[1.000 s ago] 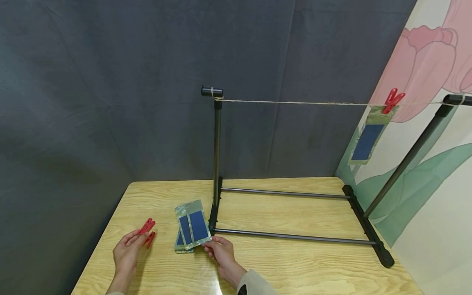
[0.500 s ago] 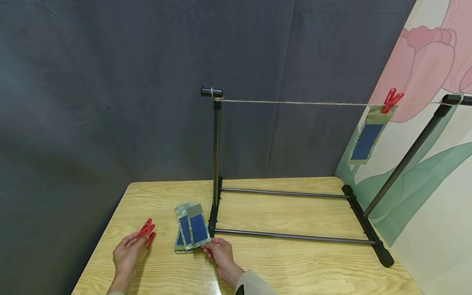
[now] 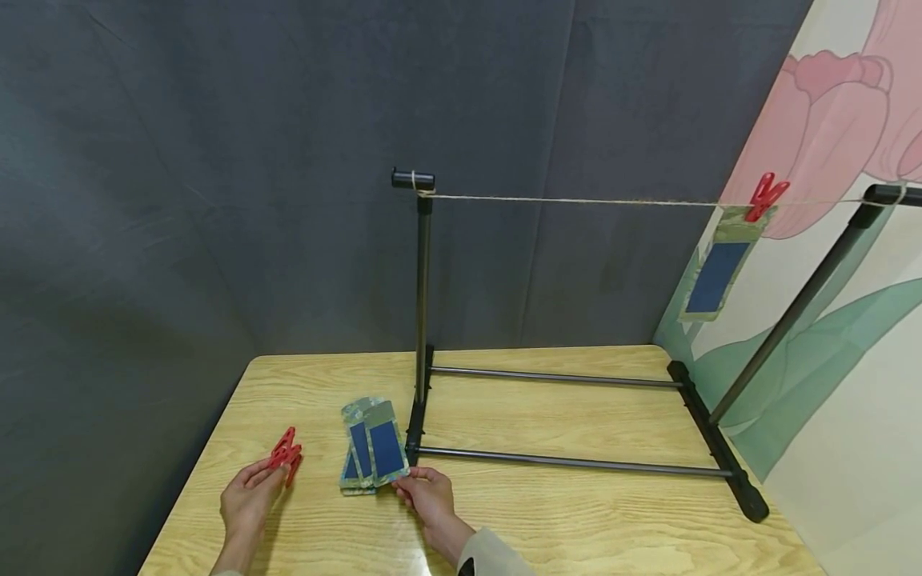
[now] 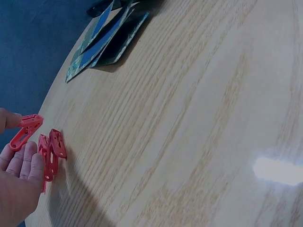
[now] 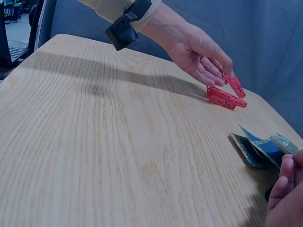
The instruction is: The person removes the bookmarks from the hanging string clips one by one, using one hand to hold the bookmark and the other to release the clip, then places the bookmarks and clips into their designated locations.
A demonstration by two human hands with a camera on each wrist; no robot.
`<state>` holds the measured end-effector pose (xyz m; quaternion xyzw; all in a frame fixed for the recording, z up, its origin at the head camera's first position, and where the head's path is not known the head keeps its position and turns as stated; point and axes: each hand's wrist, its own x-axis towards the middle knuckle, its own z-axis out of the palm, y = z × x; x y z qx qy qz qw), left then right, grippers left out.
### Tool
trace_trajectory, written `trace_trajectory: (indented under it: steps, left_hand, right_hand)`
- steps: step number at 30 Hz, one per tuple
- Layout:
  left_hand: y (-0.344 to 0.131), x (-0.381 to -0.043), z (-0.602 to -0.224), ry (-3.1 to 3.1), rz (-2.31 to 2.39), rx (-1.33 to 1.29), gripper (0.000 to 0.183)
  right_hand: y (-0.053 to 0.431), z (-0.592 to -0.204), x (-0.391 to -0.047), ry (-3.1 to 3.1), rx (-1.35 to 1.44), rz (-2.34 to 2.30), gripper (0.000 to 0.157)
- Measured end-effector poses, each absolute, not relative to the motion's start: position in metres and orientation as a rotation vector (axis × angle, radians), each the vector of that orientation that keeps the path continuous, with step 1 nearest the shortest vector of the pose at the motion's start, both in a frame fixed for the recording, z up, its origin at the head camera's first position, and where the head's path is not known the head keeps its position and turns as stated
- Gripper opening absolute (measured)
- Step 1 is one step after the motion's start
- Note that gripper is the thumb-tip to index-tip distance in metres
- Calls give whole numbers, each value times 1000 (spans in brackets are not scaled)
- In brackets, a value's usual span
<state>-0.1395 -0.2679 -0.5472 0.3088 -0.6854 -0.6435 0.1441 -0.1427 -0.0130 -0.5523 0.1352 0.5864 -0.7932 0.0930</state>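
Observation:
My left hand (image 3: pixel 248 500) pinches a red clothespin (image 4: pixel 26 132) between thumb and fingers. Just under it, more red clothespins (image 4: pixel 53 153) lie on the table. My right hand (image 3: pixel 430 498) pinches the lower right corner of the top card (image 3: pixel 386 448), which is blue with a green patterned border. Similar cards (image 3: pixel 356 448) lie fanned beneath it, partly covered. In the right wrist view the cards (image 5: pixel 258 149) look bent and spread apart at their edges. Another such card (image 3: pixel 718 276) hangs from a string (image 3: pixel 562 200), held by a red clothespin (image 3: pixel 766 198).
A black stand (image 3: pixel 423 296) carries the string between two posts, the second post (image 3: pixel 799 308) being at the right. Its two low crossbars (image 3: pixel 576 460) run above the wooden table (image 3: pixel 576 528). Behind hangs a dark curtain (image 3: pixel 288 200); a painted wall (image 3: pixel 850 384) flanks the right side.
The top card's far end has dropped slightly, and my right hand has moved a touch to the left. The clothespin in my left hand has turned a little.

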Motion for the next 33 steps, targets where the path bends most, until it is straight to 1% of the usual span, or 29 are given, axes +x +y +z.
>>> trace_trajectory:
  steps: [3, 6, 8, 16, 24, 33]
  left_hand:
    - [-269, -139, -548, -1998, -1845, 926, 49]
    - [-269, -140, -549, -2000, -1854, 949, 50]
    - [-269, -140, -550, -2009, -1845, 946, 50]
    - [-270, -140, -556, -2058, -1798, 936, 49]
    - [-270, -140, -561, -2100, -1721, 956, 45]
    - [-269, -140, -562, -2150, -1658, 953, 42]
  right_hand:
    - [-13, -552, -142, 1744, 387, -2344, 8]
    - [-13, -553, -141, 1741, 370, -2335, 9]
    - [-13, -554, -141, 1735, 361, -2333, 11]
    - [-14, -555, -140, 1747, 352, -2288, 5]
    - [-13, -554, -138, 1766, 347, -2251, 10]
    - [-13, -554, -135, 1783, 352, -2219, 10]
